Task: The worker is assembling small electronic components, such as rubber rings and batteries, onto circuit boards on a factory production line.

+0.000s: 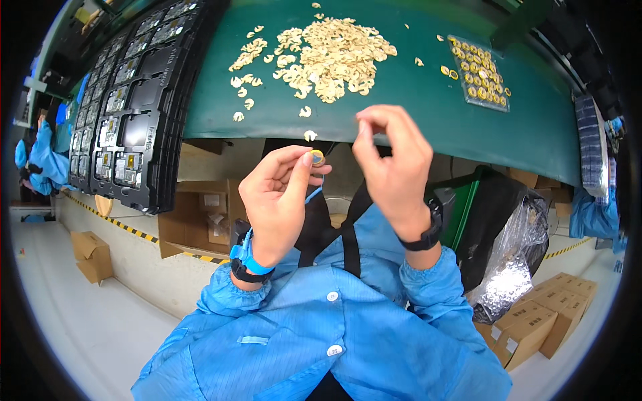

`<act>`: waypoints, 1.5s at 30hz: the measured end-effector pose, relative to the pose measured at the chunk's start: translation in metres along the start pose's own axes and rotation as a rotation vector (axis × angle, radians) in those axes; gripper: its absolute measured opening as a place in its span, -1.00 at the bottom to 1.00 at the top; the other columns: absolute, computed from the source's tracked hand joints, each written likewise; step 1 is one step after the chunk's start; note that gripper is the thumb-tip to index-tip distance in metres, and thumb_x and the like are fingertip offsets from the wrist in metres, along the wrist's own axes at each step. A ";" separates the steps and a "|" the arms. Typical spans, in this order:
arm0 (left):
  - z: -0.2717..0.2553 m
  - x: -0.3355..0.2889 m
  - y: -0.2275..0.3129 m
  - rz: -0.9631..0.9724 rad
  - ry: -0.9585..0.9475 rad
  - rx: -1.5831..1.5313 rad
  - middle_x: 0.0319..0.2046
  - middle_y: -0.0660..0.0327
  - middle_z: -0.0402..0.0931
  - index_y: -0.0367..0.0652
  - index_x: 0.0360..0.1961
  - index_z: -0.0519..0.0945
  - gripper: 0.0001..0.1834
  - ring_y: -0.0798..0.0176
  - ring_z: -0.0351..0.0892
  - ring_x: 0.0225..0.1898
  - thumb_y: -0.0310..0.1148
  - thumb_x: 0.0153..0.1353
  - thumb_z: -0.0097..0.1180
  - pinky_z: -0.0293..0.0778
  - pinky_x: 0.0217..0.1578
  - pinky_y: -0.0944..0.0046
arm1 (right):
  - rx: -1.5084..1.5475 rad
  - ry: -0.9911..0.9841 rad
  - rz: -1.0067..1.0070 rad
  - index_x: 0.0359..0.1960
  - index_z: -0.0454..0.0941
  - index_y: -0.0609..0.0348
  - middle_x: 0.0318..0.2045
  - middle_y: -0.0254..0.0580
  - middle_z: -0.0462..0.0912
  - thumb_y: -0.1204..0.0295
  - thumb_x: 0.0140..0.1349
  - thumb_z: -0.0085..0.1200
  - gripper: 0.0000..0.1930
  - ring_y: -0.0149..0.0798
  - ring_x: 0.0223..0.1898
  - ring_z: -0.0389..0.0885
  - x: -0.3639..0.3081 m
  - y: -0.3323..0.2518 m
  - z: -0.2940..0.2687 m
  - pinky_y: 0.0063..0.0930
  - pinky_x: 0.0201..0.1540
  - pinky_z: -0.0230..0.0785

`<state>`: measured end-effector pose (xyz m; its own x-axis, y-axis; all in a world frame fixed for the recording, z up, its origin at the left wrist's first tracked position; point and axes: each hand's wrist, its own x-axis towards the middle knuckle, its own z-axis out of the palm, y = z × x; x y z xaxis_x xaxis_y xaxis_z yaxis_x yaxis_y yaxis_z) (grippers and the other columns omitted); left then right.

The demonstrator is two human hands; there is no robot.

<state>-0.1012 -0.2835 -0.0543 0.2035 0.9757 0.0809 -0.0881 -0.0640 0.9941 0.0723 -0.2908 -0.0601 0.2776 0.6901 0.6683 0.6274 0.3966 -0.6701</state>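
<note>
Being pinched by L hand, yellow-rimmed disc is being held nr edge of green tbl. R hand thumb/index are being held close; contact can't be told. Tbl's being part-covered by pale C-shaped pcs, floor crossed by striped tape.

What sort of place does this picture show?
Probably an assembly workshop: a green workbench bears a heap of small C-shaped pieces, black trays hold metallic parts, and striped tape marks the floor.

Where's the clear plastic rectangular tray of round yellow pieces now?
In the head view, the clear plastic rectangular tray lies on the green tabletop at upper right, beyond and right of the right hand.
</note>
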 end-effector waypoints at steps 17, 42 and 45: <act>-0.008 0.008 0.010 0.002 0.031 -0.037 -0.27 0.00 0.74 -0.47 -0.05 0.66 -0.80 0.15 0.81 -0.29 -0.51 0.45 0.15 0.72 -0.31 0.33 | -0.097 -0.281 0.000 -0.27 0.74 0.24 -0.32 -0.05 0.75 0.50 0.24 0.22 -0.90 -0.03 -0.33 0.71 0.054 0.034 0.000 -0.28 -0.26 0.53; 0.001 0.000 0.013 0.211 -0.063 0.303 -0.35 0.18 0.72 -0.42 -0.06 0.70 -0.84 0.44 0.69 -0.36 -0.59 0.41 0.18 0.61 -0.31 0.45 | 0.016 -0.440 -0.267 -0.21 0.61 0.30 -0.37 -0.11 0.57 0.54 0.13 0.30 -0.80 -0.09 -0.33 0.64 -0.004 -0.015 -0.021 -0.26 -0.29 0.56; 0.001 0.000 0.012 0.192 -0.032 0.286 -0.37 0.10 0.72 -0.40 -0.13 0.71 -0.86 0.35 0.75 -0.36 -0.61 0.30 0.24 0.64 -0.33 0.38 | -0.064 -0.424 -0.294 -0.27 0.56 0.27 -0.38 -0.14 0.53 0.52 0.08 0.30 -0.79 -0.12 -0.32 0.62 -0.008 -0.015 -0.017 -0.27 -0.29 0.56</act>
<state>-0.1009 -0.2848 -0.0427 0.2403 0.9335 0.2660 0.1487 -0.3062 0.9403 0.0731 -0.3130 -0.0498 -0.2279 0.7446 0.6274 0.6813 0.5823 -0.4436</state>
